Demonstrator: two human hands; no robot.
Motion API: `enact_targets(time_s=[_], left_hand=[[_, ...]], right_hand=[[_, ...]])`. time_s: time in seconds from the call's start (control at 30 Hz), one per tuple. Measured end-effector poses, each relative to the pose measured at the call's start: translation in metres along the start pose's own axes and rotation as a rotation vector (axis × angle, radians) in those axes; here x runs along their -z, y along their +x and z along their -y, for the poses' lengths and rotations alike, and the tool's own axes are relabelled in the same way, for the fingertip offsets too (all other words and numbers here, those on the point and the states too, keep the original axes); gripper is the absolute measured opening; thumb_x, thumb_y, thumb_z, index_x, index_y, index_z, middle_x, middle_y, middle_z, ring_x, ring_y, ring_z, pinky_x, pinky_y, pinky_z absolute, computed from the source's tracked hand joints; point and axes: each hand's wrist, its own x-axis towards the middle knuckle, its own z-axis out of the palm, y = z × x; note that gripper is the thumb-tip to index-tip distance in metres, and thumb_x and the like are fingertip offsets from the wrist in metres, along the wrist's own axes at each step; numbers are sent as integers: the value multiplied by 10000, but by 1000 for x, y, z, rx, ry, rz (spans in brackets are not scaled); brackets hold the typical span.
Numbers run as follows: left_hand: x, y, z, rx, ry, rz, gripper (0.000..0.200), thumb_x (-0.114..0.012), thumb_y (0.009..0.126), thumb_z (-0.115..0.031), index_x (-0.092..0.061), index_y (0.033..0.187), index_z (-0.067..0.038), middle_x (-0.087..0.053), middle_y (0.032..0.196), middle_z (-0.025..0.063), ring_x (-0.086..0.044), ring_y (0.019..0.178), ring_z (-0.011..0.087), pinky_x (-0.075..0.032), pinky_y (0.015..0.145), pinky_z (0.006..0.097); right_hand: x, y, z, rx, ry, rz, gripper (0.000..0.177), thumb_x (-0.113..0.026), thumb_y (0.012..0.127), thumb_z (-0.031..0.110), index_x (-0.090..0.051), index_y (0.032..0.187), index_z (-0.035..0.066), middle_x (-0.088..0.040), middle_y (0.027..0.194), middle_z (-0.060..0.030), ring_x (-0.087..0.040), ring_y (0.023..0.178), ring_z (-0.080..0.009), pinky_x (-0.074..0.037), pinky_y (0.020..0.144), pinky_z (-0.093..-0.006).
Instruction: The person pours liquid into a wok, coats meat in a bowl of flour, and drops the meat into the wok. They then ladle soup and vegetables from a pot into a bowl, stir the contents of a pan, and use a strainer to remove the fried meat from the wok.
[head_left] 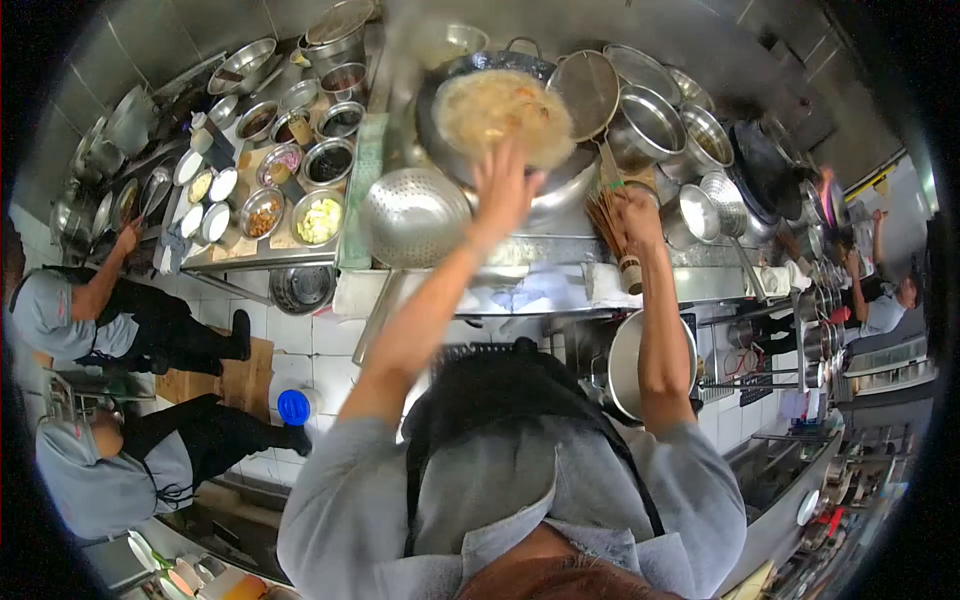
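My left hand [505,190], a little blurred, reaches over the near rim of a large dark wok [428,125] with its fingers stretched out. Nothing shows in it. Bubbling, foamy liquid [495,110] with some orange pieces fills the wok. Closed, my right hand [637,212] is at the lower end of the handle of a round mesh strainer [584,95], which rests by the wok's right rim. A bamboo brush [605,218] stands just left of that hand. To the left of the wok lies a big perforated ladle [415,215], its handle toward me.
Several metal bowls of ingredients [318,220] stand on the left counter. Metal pots [648,128] crowd the right side. A large pot [640,365] sits below my right forearm. Two people [115,470] work at left, another [880,310] at far right.
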Motion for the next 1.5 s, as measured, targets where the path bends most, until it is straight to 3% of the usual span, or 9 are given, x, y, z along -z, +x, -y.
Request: enact_targets(time_s=[0.07,0.2,0.47,0.6,0.83,1.07,1.17,1.27,1.5], left_hand=[[40,-33,-22,65,-204,-52,282,-584,944,-239,-659,835,11,-549,1279,237,-480,1153,396,-341,1033,456],[83,-97,-47,135,-473,113,259,-570,958,-157,-656,815,41,-641,1135,196,-563,1038,336,-420,932,415],[129,-100,-52,98,-648,69,216,-612,933,-89,-681,779,46,-686,760,126,-630,686,237,-486,629,329],[144,-97,-50,162,-738,155,212,-610,935,-90,-691,790,40,-675,742,119,-624,679,208,-477,629,315],[164,-97,-37,332,-844,120,247,-597,956,-117,-695,790,36,-665,723,95,-592,659,161,-455,624,294],[171,-104,-32,492,-791,92,331,-568,994,-215,-708,806,19,-571,635,40,-507,603,100,-391,579,275],[170,-110,-34,501,-716,102,330,-571,993,-224,-709,810,14,-547,619,31,-493,592,89,-381,571,267],[170,-125,-30,552,-612,110,340,-568,995,-234,-708,807,12,-540,612,26,-485,588,84,-377,567,259],[152,-139,-52,698,-601,157,389,-553,1006,-267,-702,801,29,-634,688,29,-484,608,70,-385,575,242]], right_hand=[[8,5,-26,178,-181,-133,216,-518,927,57,-656,1081,-7,-593,697,-50,-540,559,-134,-424,493,-282],[-13,-41,7,318,-449,-186,226,-535,909,47,-688,1075,29,-580,669,-17,-492,633,-93,-433,593,-287],[-64,-19,25,244,-249,-38,233,-536,892,49,-660,1076,-21,-551,641,-13,-466,509,-96,-378,454,-288],[-105,26,25,342,-175,32,279,-521,856,10,-643,1098,-54,-514,584,-28,-424,380,-112,-331,343,-303],[-143,24,54,97,-185,112,378,-525,833,-26,-586,1199,-101,-507,586,-43,-410,357,-109,-301,301,-287],[-104,32,57,-11,-1,226,465,-523,896,13,-467,1352,-58,-548,682,-35,-394,382,-67,-310,303,-256],[-94,11,53,110,-30,132,251,-518,934,46,-599,1170,26,-532,660,2,-366,358,-46,-269,288,-223],[-58,-29,57,223,-271,74,249,-517,956,70,-595,1189,29,-536,659,5,-375,360,-41,-265,294,-220],[4,-46,12,63,-189,233,320,-518,938,44,-603,1241,-10,-546,686,-23,-380,360,-59,-250,293,-246]])
